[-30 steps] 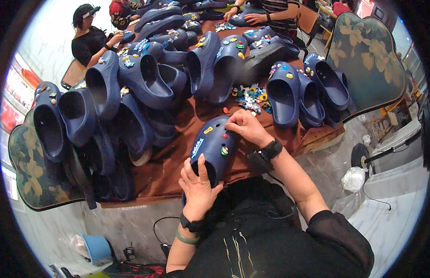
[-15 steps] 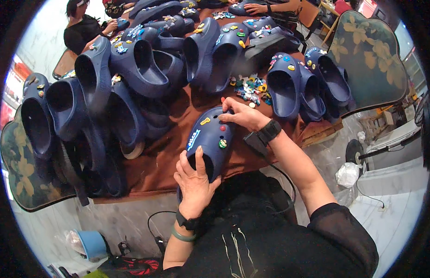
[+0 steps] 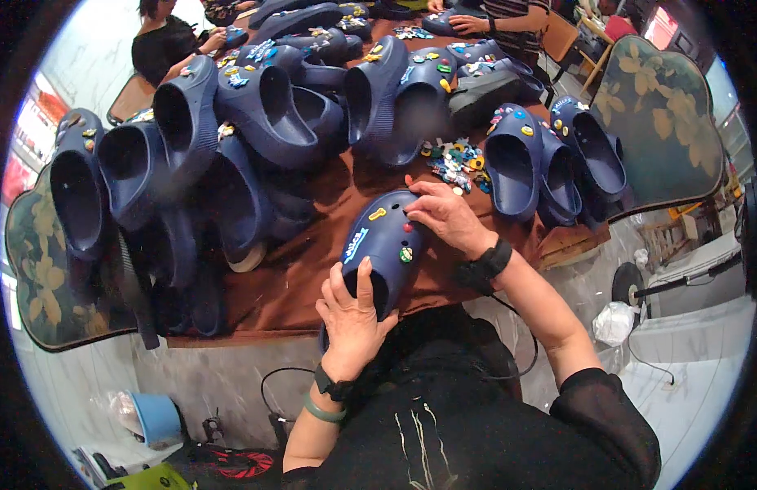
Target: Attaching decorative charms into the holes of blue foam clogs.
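A dark blue clog (image 3: 383, 251) lies at the table's near edge, toe pointing away from me. Its heel end is gripped by my left hand (image 3: 350, 322), fingers wrapped over the opening. Small charms dot its upper: a light blue lettered one (image 3: 356, 245), a yellow one (image 3: 377, 214), a red one (image 3: 408, 228) and a green-and-white one (image 3: 405, 255). Over the toe, my right hand (image 3: 454, 219) has thumb and forefinger pinched beside an open hole. Whatever the pinch may hold is hidden. A small red piece (image 3: 409, 180) shows by the fingertips.
Beyond the clog, a pile of colourful charms (image 3: 458, 166) lies on the brown tablecloth (image 3: 313, 273). Several decorated blue clogs (image 3: 268, 122) crowd the left and far side; more clogs (image 3: 513, 163) stand at the right. Other people (image 3: 168, 45) work across the table. Patterned chair backs (image 3: 660, 122) flank it.
The whole view has shifted, so the table and clogs appear further right. My left hand keeps its grip, and my right hand stays at the toe with its fingers slightly rearranged.
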